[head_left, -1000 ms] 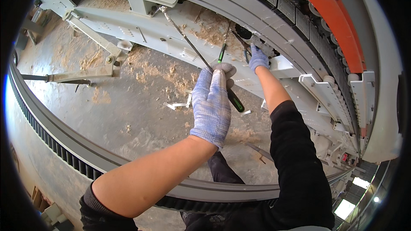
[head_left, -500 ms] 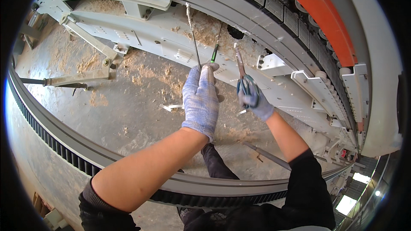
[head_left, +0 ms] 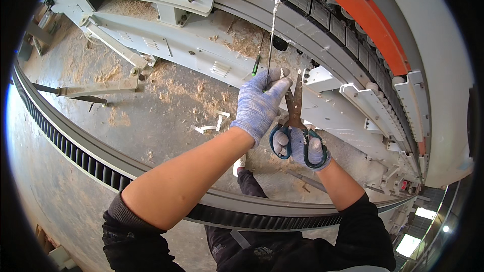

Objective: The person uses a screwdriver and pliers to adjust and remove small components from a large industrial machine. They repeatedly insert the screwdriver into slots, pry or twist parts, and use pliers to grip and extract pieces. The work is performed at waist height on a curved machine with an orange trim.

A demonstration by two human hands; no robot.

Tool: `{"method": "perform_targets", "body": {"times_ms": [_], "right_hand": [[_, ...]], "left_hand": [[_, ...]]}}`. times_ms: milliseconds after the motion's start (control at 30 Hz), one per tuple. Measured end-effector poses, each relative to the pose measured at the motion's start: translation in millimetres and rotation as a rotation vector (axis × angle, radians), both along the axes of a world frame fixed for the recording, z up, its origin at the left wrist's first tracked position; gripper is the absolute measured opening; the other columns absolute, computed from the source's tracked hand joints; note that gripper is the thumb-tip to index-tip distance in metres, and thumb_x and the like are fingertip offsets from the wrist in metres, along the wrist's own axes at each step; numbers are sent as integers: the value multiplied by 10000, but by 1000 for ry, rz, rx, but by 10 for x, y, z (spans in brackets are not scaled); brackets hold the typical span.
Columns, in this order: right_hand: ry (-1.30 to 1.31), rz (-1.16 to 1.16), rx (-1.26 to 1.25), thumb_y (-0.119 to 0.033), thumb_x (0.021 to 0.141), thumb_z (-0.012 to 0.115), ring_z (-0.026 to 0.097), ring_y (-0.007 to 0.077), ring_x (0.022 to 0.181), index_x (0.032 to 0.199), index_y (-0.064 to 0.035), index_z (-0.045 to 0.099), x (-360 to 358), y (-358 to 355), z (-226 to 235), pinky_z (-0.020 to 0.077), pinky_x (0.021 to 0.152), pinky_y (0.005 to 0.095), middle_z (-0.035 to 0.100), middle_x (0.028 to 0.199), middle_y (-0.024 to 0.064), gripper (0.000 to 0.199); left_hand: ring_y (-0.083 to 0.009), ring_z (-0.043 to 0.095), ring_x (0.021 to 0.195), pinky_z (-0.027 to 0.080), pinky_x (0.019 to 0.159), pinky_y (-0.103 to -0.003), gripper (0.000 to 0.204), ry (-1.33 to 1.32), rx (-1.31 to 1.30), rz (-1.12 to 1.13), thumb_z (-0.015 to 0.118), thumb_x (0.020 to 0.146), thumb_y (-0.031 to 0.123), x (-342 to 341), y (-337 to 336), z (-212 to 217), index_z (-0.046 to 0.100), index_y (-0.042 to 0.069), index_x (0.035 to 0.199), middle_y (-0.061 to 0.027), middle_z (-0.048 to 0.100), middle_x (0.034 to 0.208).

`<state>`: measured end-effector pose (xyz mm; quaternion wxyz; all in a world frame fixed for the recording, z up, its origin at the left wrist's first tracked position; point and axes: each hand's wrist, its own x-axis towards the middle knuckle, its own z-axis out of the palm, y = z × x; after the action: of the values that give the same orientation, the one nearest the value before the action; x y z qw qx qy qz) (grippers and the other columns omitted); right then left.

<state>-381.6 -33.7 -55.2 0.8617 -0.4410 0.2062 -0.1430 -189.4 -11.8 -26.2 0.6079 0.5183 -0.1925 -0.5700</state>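
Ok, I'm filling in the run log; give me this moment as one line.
left hand: holds thin rod, tip pale-coated | right hand: holds scissors, blades apart | surroundings: pale debris on floor

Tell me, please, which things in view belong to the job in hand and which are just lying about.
Likely in use:
scissors with rusty blades and dark teal handles, in the right hand
thin metal rod with a white tip, in the left hand
slim tool with green handle, by the left hand

Just lying about:
bent white strips
pale brown shavings
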Motion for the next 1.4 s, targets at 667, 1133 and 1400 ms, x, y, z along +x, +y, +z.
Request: {"method": "perform_targets", "body": {"times_ms": [667, 1133, 1400], "right_hand": [[67, -38, -44, -867, 694, 536, 476, 94, 600, 1359, -114, 389, -32, 440, 723, 388, 566, 256, 561, 880, 27, 1016], [233, -359, -354, -396, 800, 722, 502, 82, 666, 1355, -90, 431, -81, 389, 437, 458, 621, 257, 515, 789, 12, 697], [707, -658, -1323, -137, 692, 787, 596, 178, 887, 1270, -67, 537, -100, 213, 452, 508, 689, 291, 588, 986, 82, 634]], "left_hand": [[-288, 663, 737, 544, 668, -391, 275, -1374, -188, -51, 553, 953, 384, 407, -4, 433, 643, 126, 977, -124, 636, 840], [-87, 578, 660, 501, 594, -246, 248, -292, -367, -149, 629, 932, 266, 306, -104, 85, 686, 50, 1040, -58, 715, 910], [-48, 526, 587, 468, 522, -206, 289, -135, -222, -252, 603, 946, 320, 332, -31, 336, 696, 64, 1043, -30, 697, 841]]}}
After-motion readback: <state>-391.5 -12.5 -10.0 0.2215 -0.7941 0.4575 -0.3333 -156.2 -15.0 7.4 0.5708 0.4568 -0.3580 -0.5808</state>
